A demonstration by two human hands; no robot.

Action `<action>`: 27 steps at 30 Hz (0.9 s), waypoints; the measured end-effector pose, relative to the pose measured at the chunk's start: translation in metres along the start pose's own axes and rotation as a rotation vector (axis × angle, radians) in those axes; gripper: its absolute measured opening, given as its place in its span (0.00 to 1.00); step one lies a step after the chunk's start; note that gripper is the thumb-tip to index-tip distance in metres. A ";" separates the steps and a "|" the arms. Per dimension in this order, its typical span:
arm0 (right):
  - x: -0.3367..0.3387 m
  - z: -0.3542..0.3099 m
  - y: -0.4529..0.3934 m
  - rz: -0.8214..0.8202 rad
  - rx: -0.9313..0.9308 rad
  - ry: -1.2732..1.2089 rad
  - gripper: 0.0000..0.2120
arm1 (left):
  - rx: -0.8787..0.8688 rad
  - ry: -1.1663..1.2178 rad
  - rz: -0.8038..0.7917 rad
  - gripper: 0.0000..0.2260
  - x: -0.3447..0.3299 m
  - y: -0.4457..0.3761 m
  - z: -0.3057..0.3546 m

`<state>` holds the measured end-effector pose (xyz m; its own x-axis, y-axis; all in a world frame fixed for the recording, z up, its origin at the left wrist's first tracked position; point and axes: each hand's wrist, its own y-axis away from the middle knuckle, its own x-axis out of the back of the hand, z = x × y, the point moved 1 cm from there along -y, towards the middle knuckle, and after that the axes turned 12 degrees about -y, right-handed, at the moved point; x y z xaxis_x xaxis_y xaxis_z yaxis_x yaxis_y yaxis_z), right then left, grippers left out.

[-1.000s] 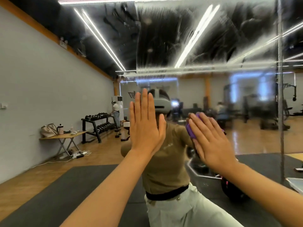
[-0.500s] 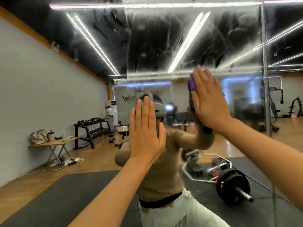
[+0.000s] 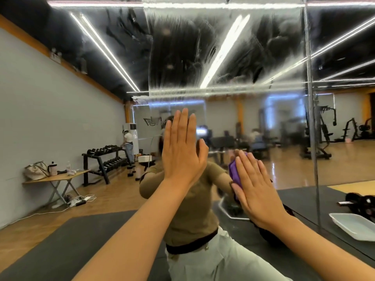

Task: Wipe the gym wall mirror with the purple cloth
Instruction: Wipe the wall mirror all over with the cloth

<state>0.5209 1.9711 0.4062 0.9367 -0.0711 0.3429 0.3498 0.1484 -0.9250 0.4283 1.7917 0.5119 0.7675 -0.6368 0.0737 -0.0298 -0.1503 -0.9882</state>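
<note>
We are pressing the purple cloth [image 3: 235, 175] flat on the mirror [image 3: 223, 57] with our right hand [image 3: 256, 185], fingers straight. Our left hand [image 3: 182, 151], open too, is leaning on the glass. We should be pushing evenly over the smeary streaks higher up.

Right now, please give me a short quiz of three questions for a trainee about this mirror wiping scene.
1. True or false: the left hand lies flat on the large gym wall mirror.
2. Which hand presses the small purple cloth? A left, B right.
3. Fill in: the streaky film shows on the ___ part of the mirror.

Key: 1 true. 2 B, the right hand. 3 upper.
</note>
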 end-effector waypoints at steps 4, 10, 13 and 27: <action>0.008 0.000 -0.017 -0.006 0.030 0.005 0.28 | -0.002 -0.008 -0.036 0.31 -0.005 -0.004 0.001; 0.043 0.013 -0.137 0.120 -0.063 -0.103 0.30 | -0.026 -0.038 -0.032 0.31 -0.009 -0.006 -0.001; 0.060 0.025 -0.186 0.115 -0.105 -0.098 0.32 | -0.036 -0.053 -0.007 0.31 -0.008 -0.006 -0.003; 0.013 0.012 -0.011 -0.042 0.251 0.019 0.26 | -0.032 -0.070 0.007 0.30 -0.011 -0.004 -0.001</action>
<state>0.5294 1.9807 0.4224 0.9216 -0.1004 0.3748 0.3834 0.3854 -0.8393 0.4194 1.7989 0.5155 0.8101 -0.5836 0.0558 -0.0553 -0.1709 -0.9837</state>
